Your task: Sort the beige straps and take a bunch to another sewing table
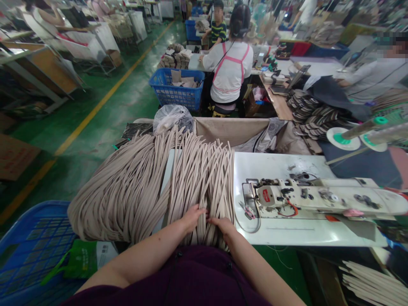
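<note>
Dark purple top [204, 280], short sleeves [103, 292], thin dark cords [174, 274] down front.

Strips [143, 187] on table [280, 233], sewing machine [306, 197] to their right (snips [247, 210] beside it), basket [32, 229] leftward

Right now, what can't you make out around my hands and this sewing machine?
All in the head view:
Some fingers of your right hand: hidden by the hand itself.
Near ends of the beige strips: hidden by your purple top.
Near blue basket: cut off by the left edge.
Sewing machine: lettering on its red label too small.
</note>
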The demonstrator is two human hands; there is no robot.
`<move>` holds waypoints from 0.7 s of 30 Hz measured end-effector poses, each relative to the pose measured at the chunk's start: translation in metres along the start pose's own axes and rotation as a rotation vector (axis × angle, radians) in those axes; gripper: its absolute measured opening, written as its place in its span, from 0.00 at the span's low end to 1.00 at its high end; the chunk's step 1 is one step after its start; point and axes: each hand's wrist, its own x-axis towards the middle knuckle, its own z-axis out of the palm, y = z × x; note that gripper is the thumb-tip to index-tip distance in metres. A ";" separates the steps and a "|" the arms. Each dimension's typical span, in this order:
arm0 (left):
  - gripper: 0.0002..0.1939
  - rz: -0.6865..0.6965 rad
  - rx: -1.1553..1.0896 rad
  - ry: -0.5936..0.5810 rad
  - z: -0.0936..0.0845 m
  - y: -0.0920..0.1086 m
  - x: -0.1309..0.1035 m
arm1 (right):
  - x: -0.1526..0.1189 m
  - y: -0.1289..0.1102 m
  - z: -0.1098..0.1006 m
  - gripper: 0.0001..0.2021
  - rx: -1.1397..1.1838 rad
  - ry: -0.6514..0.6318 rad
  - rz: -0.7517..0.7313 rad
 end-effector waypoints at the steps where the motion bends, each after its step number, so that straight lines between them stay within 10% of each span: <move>1: 0.19 -0.004 -0.014 -0.004 -0.003 0.000 -0.002 | 0.000 0.001 0.001 0.08 0.009 -0.006 -0.018; 21: 0.29 0.001 -0.016 -0.098 -0.016 0.009 -0.007 | 0.007 0.007 -0.006 0.09 -0.003 0.015 0.015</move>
